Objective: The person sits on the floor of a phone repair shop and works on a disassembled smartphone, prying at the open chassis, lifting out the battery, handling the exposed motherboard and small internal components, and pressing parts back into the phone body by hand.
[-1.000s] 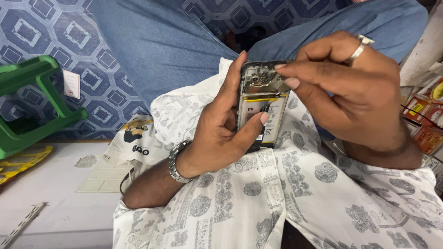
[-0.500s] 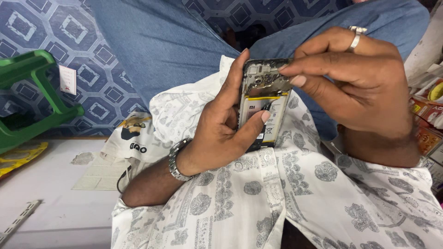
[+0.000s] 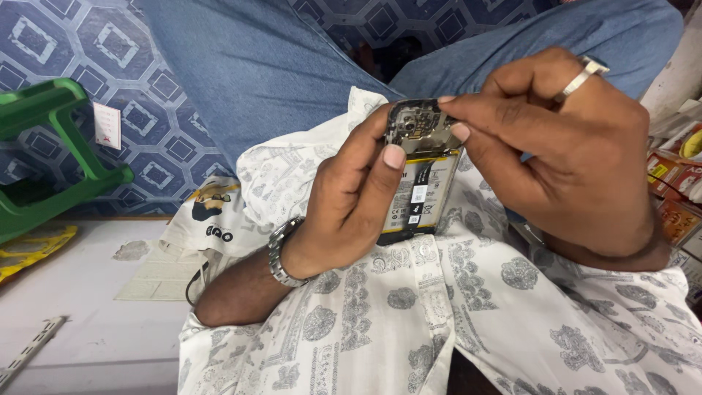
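Lifted slightly since the earlier frame, the right hand [image 3: 563, 146] pinches its fingertips on the circuit board end of the opened smartphone [image 3: 419, 175], which the left hand [image 3: 351, 197] clasps upright over the lap, likely to steady it.

A white and yellow label [image 3: 423, 192] covered the phone's battery, just below the fingertips that gripped it. Far left of the grip, a small white tag [image 3: 107, 126] hung. At the right edge, red and yellow packages [image 3: 676, 179] lay stacked.
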Action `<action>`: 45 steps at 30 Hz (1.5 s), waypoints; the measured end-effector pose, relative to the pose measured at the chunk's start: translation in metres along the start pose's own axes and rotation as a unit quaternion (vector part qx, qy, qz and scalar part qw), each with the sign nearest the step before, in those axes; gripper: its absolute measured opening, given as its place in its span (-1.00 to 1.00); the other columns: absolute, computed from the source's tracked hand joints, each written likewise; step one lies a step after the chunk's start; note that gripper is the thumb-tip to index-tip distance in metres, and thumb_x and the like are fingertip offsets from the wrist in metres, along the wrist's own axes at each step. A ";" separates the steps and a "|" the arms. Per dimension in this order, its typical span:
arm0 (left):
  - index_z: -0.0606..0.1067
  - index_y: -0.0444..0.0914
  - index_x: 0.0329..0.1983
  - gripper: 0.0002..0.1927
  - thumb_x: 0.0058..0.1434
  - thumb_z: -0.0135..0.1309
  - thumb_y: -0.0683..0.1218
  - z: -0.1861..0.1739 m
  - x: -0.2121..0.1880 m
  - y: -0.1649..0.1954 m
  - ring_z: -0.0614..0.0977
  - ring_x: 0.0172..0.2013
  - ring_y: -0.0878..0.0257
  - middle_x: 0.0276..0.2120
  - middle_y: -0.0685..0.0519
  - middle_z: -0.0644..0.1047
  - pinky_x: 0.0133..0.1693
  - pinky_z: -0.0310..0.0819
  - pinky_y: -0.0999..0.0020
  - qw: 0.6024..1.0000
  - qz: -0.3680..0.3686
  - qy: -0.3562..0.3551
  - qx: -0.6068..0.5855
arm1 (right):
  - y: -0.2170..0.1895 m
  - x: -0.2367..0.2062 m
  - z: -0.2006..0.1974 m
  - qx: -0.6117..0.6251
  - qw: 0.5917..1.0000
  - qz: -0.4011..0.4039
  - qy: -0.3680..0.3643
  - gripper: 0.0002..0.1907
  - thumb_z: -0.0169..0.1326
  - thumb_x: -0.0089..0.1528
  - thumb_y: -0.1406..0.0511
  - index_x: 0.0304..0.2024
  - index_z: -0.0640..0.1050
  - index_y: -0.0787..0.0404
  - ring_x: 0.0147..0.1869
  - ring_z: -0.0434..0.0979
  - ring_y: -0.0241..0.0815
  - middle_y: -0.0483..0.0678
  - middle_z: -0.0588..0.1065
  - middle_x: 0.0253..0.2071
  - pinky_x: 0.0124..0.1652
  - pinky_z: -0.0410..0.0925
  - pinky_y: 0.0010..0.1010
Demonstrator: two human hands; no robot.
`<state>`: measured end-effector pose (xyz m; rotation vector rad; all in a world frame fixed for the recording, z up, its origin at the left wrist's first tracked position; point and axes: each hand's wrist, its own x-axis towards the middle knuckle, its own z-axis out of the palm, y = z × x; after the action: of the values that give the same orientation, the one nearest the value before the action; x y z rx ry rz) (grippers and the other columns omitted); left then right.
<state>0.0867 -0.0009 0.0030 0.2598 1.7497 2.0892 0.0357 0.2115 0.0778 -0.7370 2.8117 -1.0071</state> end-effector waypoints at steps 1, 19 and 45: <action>0.19 -0.34 0.47 -0.62 0.67 -0.22 -0.12 0.001 0.000 -0.002 0.61 0.08 0.37 0.09 -0.02 0.57 0.14 0.51 0.50 1.000 0.007 0.007 0.007 | -0.003 0.000 0.000 -0.009 1.000 -0.001 0.000 -0.76 0.34 0.18 0.53 -0.09 0.66 0.39 -0.37 0.51 -0.26 0.11 0.49 -0.25 -0.45 0.32 -0.49; 0.32 -0.41 0.27 -0.74 0.67 -0.22 -0.15 -0.006 -0.005 -0.009 0.52 -0.32 0.58 -0.30 0.10 0.59 -0.24 0.44 0.62 0.997 -0.033 0.024 -0.064 | -0.017 -0.014 0.016 0.012 0.994 0.089 0.056 -0.79 0.29 0.25 0.57 -0.07 0.58 0.50 -0.27 0.56 -0.22 0.15 0.53 -0.22 -0.31 0.41 -0.48; 0.32 -0.38 0.23 -0.75 0.69 -0.21 -0.10 -0.008 -0.005 -0.009 0.56 -0.29 0.57 -0.27 0.08 0.62 -0.21 0.46 0.63 0.998 -0.007 0.029 -0.063 | 0.001 -0.019 0.019 0.081 0.993 0.067 0.051 -0.93 0.24 0.43 0.57 -0.09 0.58 0.49 -0.21 0.55 -0.29 0.12 0.51 -0.13 -0.23 0.40 -0.60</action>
<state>0.0897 -0.0084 -0.0070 0.1513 1.6394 2.2071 0.0565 0.2099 0.0606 -0.4844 2.7758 -1.2625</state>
